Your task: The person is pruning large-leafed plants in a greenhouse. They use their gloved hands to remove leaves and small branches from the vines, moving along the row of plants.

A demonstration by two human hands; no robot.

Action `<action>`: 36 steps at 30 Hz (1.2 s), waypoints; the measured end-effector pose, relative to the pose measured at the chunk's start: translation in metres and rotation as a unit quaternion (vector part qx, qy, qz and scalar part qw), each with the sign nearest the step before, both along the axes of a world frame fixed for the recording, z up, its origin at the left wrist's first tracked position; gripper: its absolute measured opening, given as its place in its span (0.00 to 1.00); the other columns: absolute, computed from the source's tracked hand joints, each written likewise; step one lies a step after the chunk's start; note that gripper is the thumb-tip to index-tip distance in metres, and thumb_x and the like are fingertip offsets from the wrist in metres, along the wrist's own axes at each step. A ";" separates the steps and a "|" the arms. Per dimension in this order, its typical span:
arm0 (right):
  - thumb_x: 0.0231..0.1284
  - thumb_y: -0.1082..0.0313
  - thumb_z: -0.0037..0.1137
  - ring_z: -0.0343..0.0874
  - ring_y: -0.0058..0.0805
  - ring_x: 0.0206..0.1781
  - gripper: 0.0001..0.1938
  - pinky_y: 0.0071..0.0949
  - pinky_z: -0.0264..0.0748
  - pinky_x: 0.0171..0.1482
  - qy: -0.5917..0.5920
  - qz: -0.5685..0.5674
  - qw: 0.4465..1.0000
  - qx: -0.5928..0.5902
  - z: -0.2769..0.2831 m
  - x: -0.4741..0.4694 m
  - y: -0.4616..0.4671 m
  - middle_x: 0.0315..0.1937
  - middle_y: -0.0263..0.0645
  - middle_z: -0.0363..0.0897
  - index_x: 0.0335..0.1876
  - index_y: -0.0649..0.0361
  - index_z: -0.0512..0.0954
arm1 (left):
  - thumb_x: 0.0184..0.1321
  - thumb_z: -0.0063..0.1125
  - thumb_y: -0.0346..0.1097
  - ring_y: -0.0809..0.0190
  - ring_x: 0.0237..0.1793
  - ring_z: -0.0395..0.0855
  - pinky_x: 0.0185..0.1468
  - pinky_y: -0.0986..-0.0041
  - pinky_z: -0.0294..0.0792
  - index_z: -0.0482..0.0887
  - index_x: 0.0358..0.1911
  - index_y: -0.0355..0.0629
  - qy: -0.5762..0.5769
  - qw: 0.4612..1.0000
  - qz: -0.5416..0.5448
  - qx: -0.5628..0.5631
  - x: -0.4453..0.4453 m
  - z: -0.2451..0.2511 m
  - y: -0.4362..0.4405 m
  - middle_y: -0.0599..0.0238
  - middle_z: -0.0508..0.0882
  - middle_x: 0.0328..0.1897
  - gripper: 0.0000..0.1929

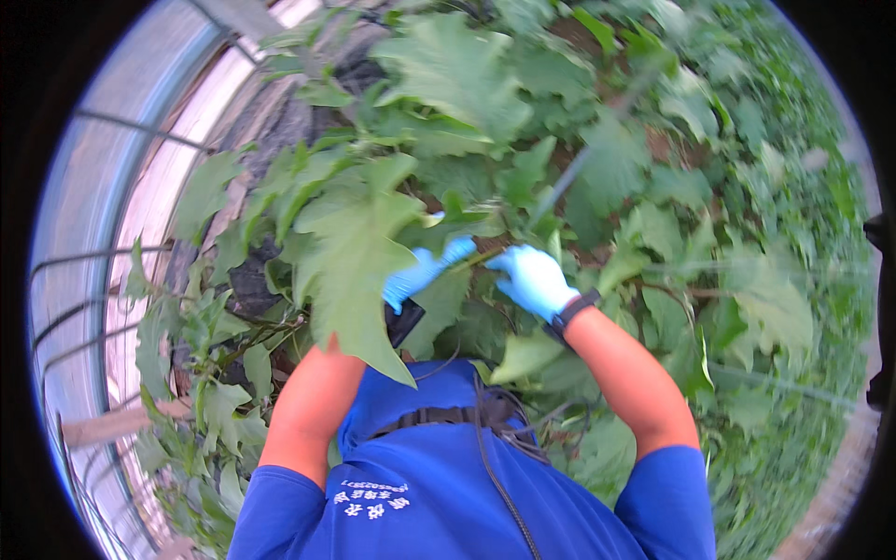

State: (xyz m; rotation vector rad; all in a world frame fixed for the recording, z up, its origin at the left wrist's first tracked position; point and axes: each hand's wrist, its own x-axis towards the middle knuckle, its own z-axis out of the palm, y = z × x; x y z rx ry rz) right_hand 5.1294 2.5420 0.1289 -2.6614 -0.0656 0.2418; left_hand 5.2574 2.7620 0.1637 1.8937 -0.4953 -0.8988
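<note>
My left hand (423,271), in a blue glove, reaches in among broad-leaved plants that look like eggplants. A large lobed leaf (357,245) hangs in front of its wrist and part of the forearm. Between my two hands slants a thin green stem (476,260). The fingertips of my right hand (535,281), gloved in the same blue, close on the stem's right part. My left fingers lie close beside its other end, and blur hides whether they grip it. A black band (572,311) circles my right wrist, and a dark object (404,323) sits at my left wrist.
Metal hoops and rods (140,126) stand along the left, by a pale curved wall of sheeting. Dark ground cover (290,119) lies beneath the leaves there. A blurred taut string (567,178) crosses the foliage at upper right. Cords (500,476) hang over my blue shirt.
</note>
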 end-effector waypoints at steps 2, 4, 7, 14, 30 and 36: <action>0.61 0.57 0.67 0.85 0.47 0.52 0.19 0.47 0.82 0.53 -0.010 0.039 0.999 -0.023 0.009 0.001 0.006 0.46 0.44 0.87 0.58 0.47 0.87 | 0.77 0.60 0.54 0.59 0.64 0.84 0.72 0.66 0.72 0.79 0.72 0.40 0.030 0.996 0.064 -0.056 0.005 -0.009 0.016 0.60 0.87 0.65 0.30; 0.60 0.56 0.68 0.84 0.48 0.52 0.19 0.46 0.82 0.53 -0.064 0.053 0.996 0.014 0.011 0.007 0.012 0.46 0.44 0.86 0.56 0.51 0.87 | 0.77 0.59 0.52 0.60 0.60 0.85 0.68 0.65 0.74 0.82 0.67 0.41 0.184 0.947 0.184 -0.190 0.014 -0.026 0.041 0.61 0.88 0.62 0.26; 0.64 0.57 0.64 0.83 0.49 0.56 0.16 0.45 0.81 0.56 0.104 0.033 0.994 0.001 0.002 0.019 0.019 0.52 0.46 0.86 0.52 0.57 0.84 | 0.77 0.57 0.50 0.60 0.56 0.86 0.63 0.65 0.76 0.86 0.61 0.44 0.386 0.801 0.291 -0.352 0.029 -0.059 0.081 0.62 0.90 0.57 0.21; 0.84 0.59 0.48 0.81 0.37 0.67 0.22 0.35 0.76 0.68 0.144 -0.164 0.768 0.602 0.006 0.059 0.043 0.70 0.42 0.79 0.75 0.58 0.72 | 0.63 0.54 0.26 0.64 0.45 0.87 0.56 0.71 0.77 0.89 0.43 0.32 -0.089 0.992 0.068 -0.057 0.076 -0.025 0.182 0.62 0.91 0.41 0.11; 0.80 0.64 0.57 0.78 0.19 0.57 0.17 0.24 0.76 0.63 0.134 -0.251 0.795 0.536 0.037 0.193 0.154 0.56 0.30 0.84 0.67 0.62 0.81 | 0.63 0.62 0.38 0.43 0.46 0.92 0.49 0.55 0.83 0.91 0.41 0.45 -0.312 0.940 -0.006 0.140 0.230 -0.004 0.076 0.50 0.92 0.42 0.09; 0.75 0.59 0.64 0.81 0.25 0.58 0.20 0.30 0.75 0.66 0.126 -0.203 0.860 0.451 0.027 0.183 0.169 0.55 0.35 0.87 0.64 0.64 0.83 | 0.57 0.76 0.45 0.46 0.48 0.89 0.51 0.55 0.81 0.88 0.44 0.49 -0.372 0.917 -0.073 0.122 0.232 -0.021 0.048 0.57 0.90 0.45 0.16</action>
